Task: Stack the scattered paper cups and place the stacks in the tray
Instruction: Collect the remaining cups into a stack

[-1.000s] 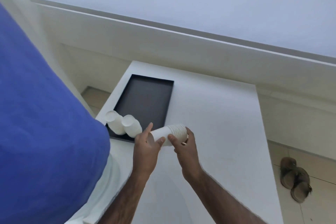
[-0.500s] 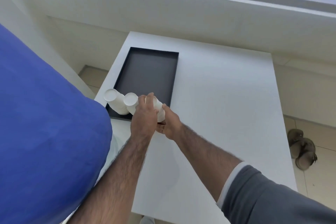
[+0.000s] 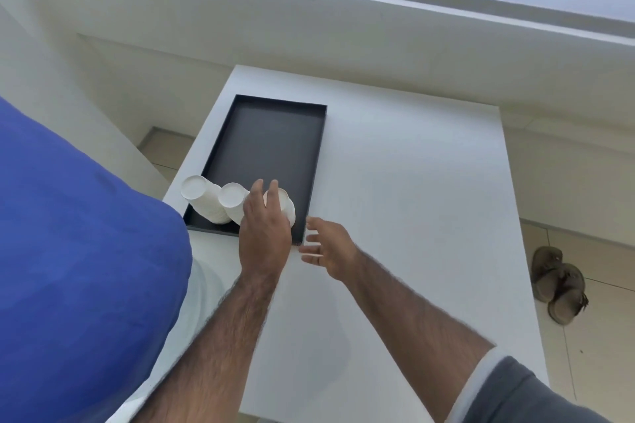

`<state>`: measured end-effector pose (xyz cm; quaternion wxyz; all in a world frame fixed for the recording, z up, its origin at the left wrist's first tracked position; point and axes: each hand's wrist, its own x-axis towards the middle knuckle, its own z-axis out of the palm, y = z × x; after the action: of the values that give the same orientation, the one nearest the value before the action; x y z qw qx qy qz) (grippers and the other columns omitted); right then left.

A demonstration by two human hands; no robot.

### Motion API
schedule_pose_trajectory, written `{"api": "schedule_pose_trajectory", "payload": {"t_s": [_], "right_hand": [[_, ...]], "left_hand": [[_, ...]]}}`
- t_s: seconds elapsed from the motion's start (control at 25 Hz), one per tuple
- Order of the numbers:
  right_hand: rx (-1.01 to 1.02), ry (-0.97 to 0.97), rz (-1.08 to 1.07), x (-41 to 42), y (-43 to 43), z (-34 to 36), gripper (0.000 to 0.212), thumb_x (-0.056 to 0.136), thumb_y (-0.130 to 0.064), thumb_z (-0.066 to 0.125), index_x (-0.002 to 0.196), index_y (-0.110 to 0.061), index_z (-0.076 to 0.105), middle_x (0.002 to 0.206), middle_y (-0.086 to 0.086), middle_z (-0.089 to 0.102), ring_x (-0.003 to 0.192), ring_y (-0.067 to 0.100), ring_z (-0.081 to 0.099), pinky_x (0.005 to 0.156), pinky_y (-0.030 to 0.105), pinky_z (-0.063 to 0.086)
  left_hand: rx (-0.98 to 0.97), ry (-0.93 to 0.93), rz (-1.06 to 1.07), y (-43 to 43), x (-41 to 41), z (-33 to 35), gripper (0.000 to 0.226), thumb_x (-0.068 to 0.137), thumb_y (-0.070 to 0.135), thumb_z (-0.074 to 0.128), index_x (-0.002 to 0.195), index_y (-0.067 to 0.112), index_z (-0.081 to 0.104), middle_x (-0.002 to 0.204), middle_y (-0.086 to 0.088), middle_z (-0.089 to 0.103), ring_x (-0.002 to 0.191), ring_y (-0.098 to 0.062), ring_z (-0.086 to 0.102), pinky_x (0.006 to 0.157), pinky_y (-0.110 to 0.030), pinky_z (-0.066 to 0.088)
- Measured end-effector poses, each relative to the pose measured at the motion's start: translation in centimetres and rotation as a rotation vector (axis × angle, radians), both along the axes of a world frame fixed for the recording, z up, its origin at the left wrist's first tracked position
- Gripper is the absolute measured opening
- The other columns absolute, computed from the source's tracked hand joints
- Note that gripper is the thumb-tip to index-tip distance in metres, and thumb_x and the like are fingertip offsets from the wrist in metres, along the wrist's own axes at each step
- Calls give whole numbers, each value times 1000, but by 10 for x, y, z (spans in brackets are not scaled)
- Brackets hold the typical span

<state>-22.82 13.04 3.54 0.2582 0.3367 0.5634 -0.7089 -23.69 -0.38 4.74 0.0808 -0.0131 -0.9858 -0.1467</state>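
Note:
A black tray (image 3: pixel 271 137) lies on the left side of the white table (image 3: pixel 412 199). Three stacks of white paper cups stand upside down along its near end: the left stack (image 3: pixel 202 197), the middle stack (image 3: pixel 232 197) and the right stack (image 3: pixel 288 208). My left hand (image 3: pixel 264 233) reaches over the tray's near edge and holds the right stack, covering most of it. My right hand (image 3: pixel 328 247) hovers just right of the tray's near corner, fingers spread, holding nothing.
My blue shirt (image 3: pixel 86 268) fills the lower left and hides the table's near left corner. A pair of sandals (image 3: pixel 558 283) lies on the tiled floor to the right of the table. A white ledge runs along the wall behind.
Both hands carried the cup stack left into the tray and stood it beside the other two. My right hand has let go and drawn back to the right.

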Motion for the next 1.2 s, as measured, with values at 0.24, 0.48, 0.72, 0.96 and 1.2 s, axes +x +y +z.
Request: {"api": "schedule_pose_trajectory", "payload": {"t_s": [0.24,0.48,0.72,0.96,1.2], "right_hand": [[52,-61,-35,91,51,-2,35,100,-34,64,121,-7,62,123,17,64,104,37,70,84,44,60],[36,-79,82,153,68,3,25,101,-29,63,112,-7,63,116,19,62,99,39,68,79,43,56],[55,-38,234,185,24,25,26,100,-29,65,111,-6,64,112,17,62,96,38,69,80,44,58],[59,-49,312,223,-98,26,34,99,-27,66,124,-4,60,116,17,59,93,35,65,80,43,57],[52,-33,378,260,-233,16,44,98,-30,64,138,-17,51,129,5,56,112,32,60,94,45,56]], "left_hand": [[193,51,-206,-2,83,-6,51,100,22,61,149,9,51,162,-14,39,147,-35,41,118,-48,38],[183,-92,-153,-72,235,3,51,107,44,43,151,20,51,164,5,39,151,-13,36,121,-33,35],[401,84,259,-144,335,16,36,104,38,41,119,15,64,127,2,64,120,-23,58,104,-35,44],[860,101,758,-232,297,12,36,103,30,36,105,6,63,107,-3,60,103,-23,54,98,-50,46],[1207,-485,650,-263,269,2,64,109,60,23,156,22,44,145,8,45,123,-10,48,96,-27,35]]}}
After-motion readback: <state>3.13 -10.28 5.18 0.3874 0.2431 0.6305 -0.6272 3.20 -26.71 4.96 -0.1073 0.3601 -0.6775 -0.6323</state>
